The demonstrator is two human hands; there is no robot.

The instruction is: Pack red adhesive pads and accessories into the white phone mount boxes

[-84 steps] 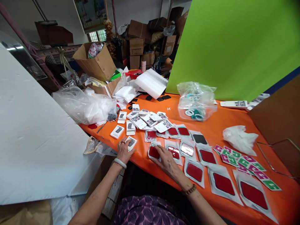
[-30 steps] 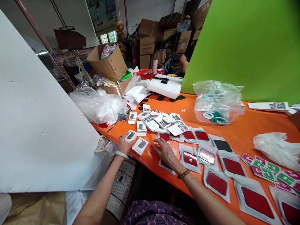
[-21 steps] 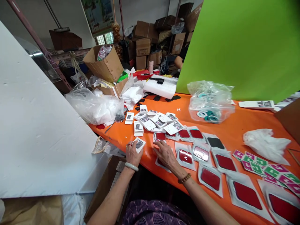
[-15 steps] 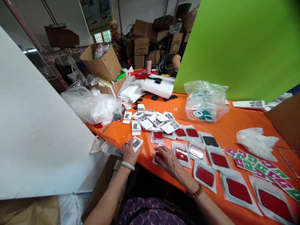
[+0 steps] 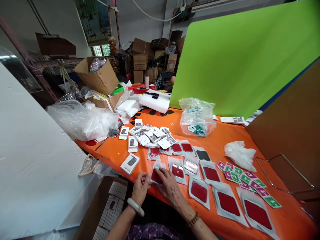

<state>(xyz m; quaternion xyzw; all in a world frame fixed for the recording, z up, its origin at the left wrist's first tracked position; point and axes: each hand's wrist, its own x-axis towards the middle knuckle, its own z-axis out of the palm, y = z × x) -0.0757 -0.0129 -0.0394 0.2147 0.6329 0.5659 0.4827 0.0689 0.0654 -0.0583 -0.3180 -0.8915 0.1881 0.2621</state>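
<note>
Red pouch (image 5: 156, 178): lower centre of the frame, near the surface (image 5: 220, 141) edge, probably for easy reach.
Right hand (image 5: 170, 187): your fingers overlie it, perhaps steadying; clamp hidden, cannot tell.
Left hand (image 5: 140, 189): your fingers curl at its left edge; pinch unclear.
White box (image 5: 130, 163): left of centre, lying flat.

Pouches (image 5: 199, 190) on table (image 5: 217, 141), boxes (image 5: 130, 163) behind left, bagged rings (image 5: 199, 130) behind

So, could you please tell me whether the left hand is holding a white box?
No; the nearest white box lies flat on the orange table, apart from the left hand.
</note>
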